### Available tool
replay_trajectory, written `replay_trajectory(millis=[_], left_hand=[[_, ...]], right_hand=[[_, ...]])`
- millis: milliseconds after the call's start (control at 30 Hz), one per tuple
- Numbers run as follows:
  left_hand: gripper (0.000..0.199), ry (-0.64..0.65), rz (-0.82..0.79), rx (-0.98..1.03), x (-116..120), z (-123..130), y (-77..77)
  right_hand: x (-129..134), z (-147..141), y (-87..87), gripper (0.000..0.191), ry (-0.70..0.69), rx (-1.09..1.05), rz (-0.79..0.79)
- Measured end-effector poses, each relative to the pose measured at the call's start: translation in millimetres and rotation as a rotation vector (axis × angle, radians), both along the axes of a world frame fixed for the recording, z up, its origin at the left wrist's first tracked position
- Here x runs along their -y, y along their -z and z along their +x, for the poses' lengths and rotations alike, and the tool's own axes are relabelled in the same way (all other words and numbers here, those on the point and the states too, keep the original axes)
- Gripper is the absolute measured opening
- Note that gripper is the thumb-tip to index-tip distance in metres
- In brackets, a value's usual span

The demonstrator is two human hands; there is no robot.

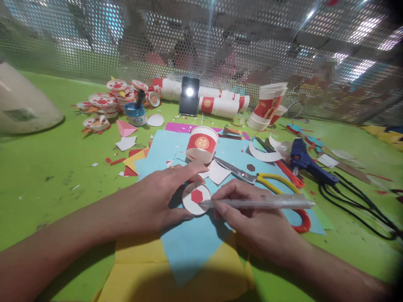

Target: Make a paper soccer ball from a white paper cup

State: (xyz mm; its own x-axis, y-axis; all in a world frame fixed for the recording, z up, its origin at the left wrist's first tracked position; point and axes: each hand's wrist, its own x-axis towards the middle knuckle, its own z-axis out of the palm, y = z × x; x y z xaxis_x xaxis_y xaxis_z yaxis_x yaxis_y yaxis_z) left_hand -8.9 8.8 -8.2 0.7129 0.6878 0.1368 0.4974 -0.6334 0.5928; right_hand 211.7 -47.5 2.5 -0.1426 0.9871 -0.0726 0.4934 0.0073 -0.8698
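Between the thumb and fingers of my left hand (166,191) is a small white paper disc (189,205) with a red hexagon (197,196) at its centre and short dark lines near its edge. My right hand (248,209) pinches a clear-barrelled pen (267,203), its tip at the lower right of the hexagon. Just beyond the disc stands a red and white paper cup (202,144). Scissors (242,173) with yellow and red handles lie partly behind my right hand. Light blue paper (185,239) is spread under both hands, over yellow paper (138,272).
At the back lie stacked paper cups (220,107) and a phone (189,96) propped upright. Several finished paper turtles (100,100) and a blue glue jar (136,114) are at left. To the right lies a blue glue gun (310,163) with a black cord (355,205).
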Motion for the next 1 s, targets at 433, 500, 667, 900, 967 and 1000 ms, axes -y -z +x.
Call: replay_trajectory(millis=[433,500,667,900,967,1000], left_hand=[[0.062,0.011,0.002,0.012,-0.9,1.9,0.3],[0.062,0.014,0.000,0.016,-1.0,1.8,0.4],[0.067,0.003,-0.021,-0.003,-0.6,0.2,-0.6],[0.066,0.004,-0.026,-0.008,-0.4,1.9,-1.8],[0.066,0.008,-0.026,-0.008,-0.4,1.9,-2.2],[0.066,0.009,-0.024,-0.010,-0.5,1.8,-2.4]], right_hand=[[-0.9,-2.5,0.4,0.006,0.022,-0.009,-0.015],[-1.4,-3.1,0.0,0.006,0.024,0.007,0.002],[0.1,-2.7,-1.4,0.005,0.028,-0.043,-0.033],[1.5,-2.7,-1.2,0.007,0.042,-0.018,-0.038],[1.7,-3.2,-1.5,0.006,0.043,-0.007,-0.042],[1.8,-3.4,-1.7,0.005,0.043,-0.007,-0.048]])
